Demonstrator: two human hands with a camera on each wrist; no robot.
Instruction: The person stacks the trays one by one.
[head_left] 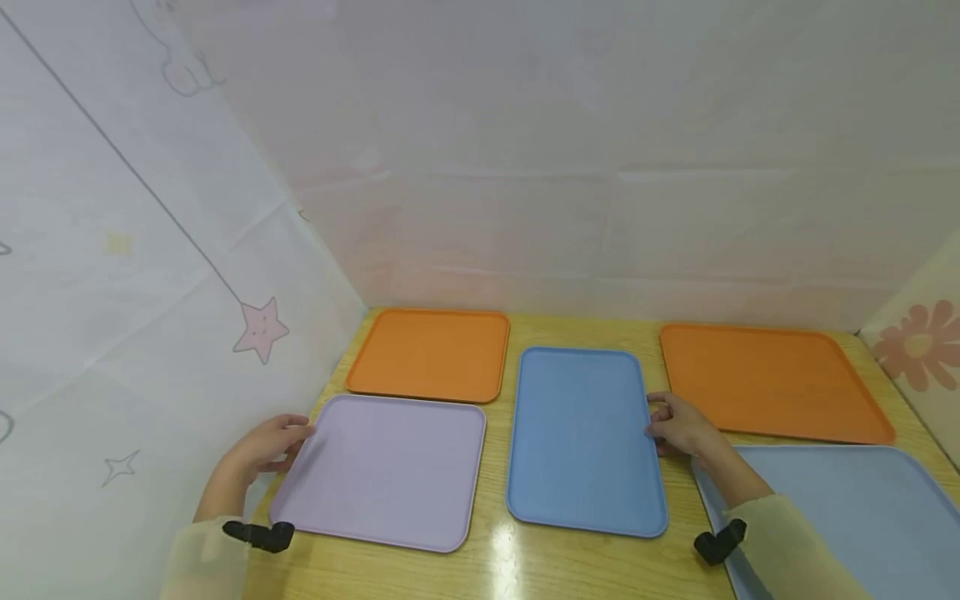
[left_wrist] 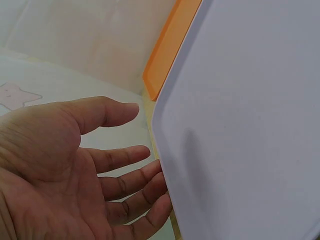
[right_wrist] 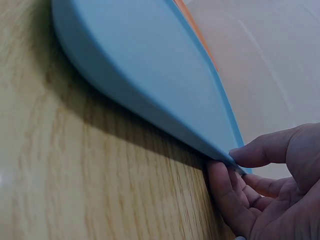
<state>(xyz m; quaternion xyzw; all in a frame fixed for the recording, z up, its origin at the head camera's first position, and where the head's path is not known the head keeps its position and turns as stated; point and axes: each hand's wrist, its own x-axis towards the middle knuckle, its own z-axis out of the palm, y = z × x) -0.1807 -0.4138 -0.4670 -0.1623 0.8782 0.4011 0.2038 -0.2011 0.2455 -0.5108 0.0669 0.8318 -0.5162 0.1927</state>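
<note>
A lilac tray (head_left: 390, 475) lies at the left of the wooden table, with my left hand (head_left: 262, 443) beside its left edge. In the left wrist view, the fingertips (left_wrist: 161, 200) are right at the rim, while the thumb is apart from it. To its right is a blue tray (head_left: 585, 442), its long side pointing away from me. My right hand (head_left: 681, 427) pinches that tray's right rim. The right wrist view has the thumb (right_wrist: 262, 151) on top of the rim and the other fingers below it, partly hidden.
Behind the lilac tray lies an orange tray (head_left: 431, 354); another orange tray (head_left: 776, 383) is at the back right. A pale blue tray (head_left: 847, 500) sits at the front right, partly under my right sleeve. White printed sheets (head_left: 525, 208) enclose the table (head_left: 375, 575) at the back and sides.
</note>
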